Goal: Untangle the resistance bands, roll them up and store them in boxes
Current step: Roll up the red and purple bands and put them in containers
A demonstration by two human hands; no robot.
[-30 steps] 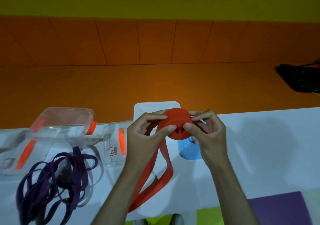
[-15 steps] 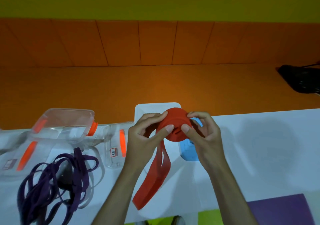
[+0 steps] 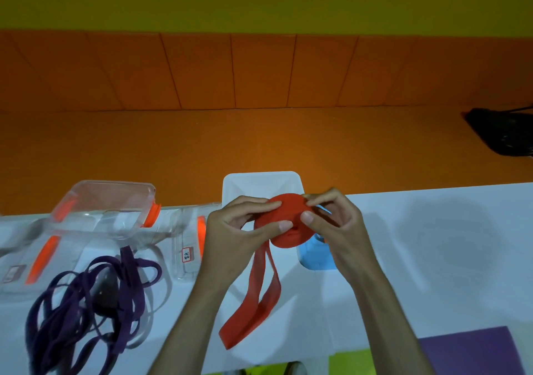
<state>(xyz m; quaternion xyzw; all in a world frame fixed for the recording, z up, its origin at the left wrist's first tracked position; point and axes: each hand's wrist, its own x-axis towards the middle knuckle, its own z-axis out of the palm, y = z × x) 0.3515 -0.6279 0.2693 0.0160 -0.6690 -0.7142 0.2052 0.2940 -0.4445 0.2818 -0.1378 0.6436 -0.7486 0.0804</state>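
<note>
The red band [image 3: 288, 224] is held at the centre of the frame, above the worktop [image 3: 432, 245], with most of it wound into a flat coil. The coil is pinched from both sides. The left grip [image 3: 230, 236] is clenched on its left edge, thumb in front and fingers behind, and the right grip [image 3: 334, 230] grasps the right edge in the same way. Held so, the turns are probably kept from springing open while the winding is done.

A short doubled tail [image 3: 253, 311] hangs slack from the coil's lower edge, below centre. It is likely left loose so that it can be fed in without pull. Whether its end rests on the worktop cannot be told. Rolling of this band is judged nearly done, and storing has not begun.

The purple bands [image 3: 86, 311] lie tangled at the lower left, untouched, with a dark object partly buried among them. Just behind them, clear boxes [image 3: 106, 210] with orange clasps are set within easy reach, presumably for the finished rolls. A white tray [image 3: 259, 183] is seen behind the coil. A blue item [image 3: 314, 256] lies partly hidden by the right grip, and what it is cannot be told.
</note>
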